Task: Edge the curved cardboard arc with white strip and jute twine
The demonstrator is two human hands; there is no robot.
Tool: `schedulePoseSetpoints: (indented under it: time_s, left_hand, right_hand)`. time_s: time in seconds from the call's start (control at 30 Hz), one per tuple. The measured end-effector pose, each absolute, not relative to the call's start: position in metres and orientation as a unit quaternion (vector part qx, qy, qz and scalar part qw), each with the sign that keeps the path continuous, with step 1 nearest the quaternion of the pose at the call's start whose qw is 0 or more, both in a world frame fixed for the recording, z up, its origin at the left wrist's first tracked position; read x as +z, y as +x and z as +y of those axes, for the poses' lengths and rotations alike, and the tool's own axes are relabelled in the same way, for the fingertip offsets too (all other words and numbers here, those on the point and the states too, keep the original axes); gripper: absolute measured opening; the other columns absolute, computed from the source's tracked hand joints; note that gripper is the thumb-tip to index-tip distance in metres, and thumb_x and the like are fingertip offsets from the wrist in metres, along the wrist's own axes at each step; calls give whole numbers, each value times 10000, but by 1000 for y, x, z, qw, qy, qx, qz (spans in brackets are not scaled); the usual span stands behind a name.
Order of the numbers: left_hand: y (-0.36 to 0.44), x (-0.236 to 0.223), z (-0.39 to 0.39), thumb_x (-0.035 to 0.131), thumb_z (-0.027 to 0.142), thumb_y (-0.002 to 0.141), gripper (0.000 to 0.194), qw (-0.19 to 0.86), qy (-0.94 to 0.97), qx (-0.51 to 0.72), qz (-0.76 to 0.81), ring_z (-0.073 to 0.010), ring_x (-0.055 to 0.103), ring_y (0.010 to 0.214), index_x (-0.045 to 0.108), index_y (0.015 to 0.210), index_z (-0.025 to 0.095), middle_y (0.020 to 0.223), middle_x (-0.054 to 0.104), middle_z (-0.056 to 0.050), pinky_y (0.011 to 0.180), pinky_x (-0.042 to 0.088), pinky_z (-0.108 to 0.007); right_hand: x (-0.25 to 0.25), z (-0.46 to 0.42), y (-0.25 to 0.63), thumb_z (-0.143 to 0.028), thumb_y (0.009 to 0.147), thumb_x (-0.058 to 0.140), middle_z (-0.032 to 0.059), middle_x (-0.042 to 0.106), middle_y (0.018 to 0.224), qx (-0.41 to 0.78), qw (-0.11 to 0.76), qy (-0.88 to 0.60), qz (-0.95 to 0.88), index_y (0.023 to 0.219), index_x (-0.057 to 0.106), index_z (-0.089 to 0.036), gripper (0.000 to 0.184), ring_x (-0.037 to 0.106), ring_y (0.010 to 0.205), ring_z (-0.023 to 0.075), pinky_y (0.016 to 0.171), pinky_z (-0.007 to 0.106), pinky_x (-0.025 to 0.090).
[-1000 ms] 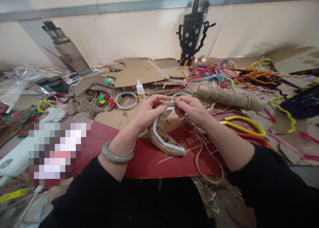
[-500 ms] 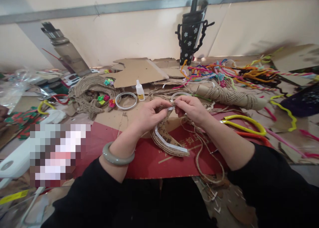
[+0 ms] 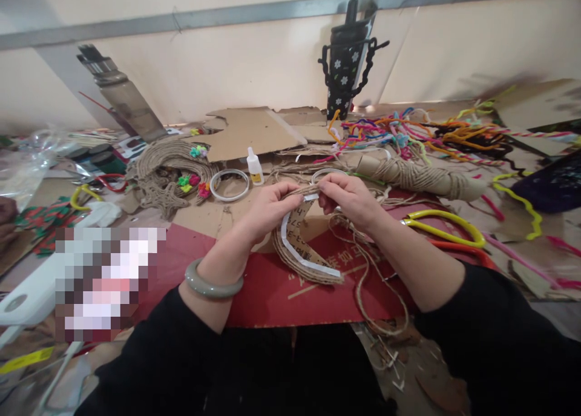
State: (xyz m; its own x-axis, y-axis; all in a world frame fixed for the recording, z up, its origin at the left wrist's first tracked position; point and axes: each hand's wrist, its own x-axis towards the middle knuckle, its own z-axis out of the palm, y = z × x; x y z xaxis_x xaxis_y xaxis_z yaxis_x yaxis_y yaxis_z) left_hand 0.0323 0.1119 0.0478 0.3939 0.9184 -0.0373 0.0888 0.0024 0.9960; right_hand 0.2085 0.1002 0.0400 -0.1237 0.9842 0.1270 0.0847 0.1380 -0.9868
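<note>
A crescent-shaped piece of cardboard (image 3: 303,244) stands over a red board (image 3: 272,301), its outer edge lined with rows of jute twine and a strip of white tape along its face. My left hand (image 3: 270,207) pinches the crescent's upper left part between thumb and fingers. At the upper tip, my right hand (image 3: 347,198) has its fingers closed on the jute twine (image 3: 313,189), close to the edge. Loose twine (image 3: 358,283) trails from there down over the board in a loop. The fingertips of my right hand are partly hidden.
Behind my hands are a small glue bottle (image 3: 255,168), a tape roll (image 3: 229,186) and a twine-wrapped tube (image 3: 417,178). Yellow-handled scissors (image 3: 447,225) lie right. Farther back are pipe cleaners (image 3: 408,131), a tumbler (image 3: 344,71) and a water bottle (image 3: 129,104). Another person's hand (image 3: 6,216) shows far left.
My left hand has slid slightly left and down along the crescent, away from my right hand, baring more twine between them. The right hand stays almost in place.
</note>
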Motion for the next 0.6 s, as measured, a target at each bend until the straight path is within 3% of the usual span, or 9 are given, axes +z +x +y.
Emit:
schedulePoseSetpoints:
  time_s: [0.23,0.6]
  left_hand:
    - [32,47,111,664,318,724,211,576,615,350,411,-59,438,564,616,823,137,669,546,33,545,335,-212]
    - [34,48,110,665,331,713,227,581,613,341,413,-61,446,549,609,821,139,662,544,36,527,330,-210]
  right_hand:
    - [44,98,208,-381,762,632,-25,568,574,496,449,-447,-593,746,582,-164,223,507,464,69,462,191,413]
    - [41,99,209,-360,749,614,-34,545,547,480,435,-449,-616,730,570,-167,199,493,449,74,451,203,385]
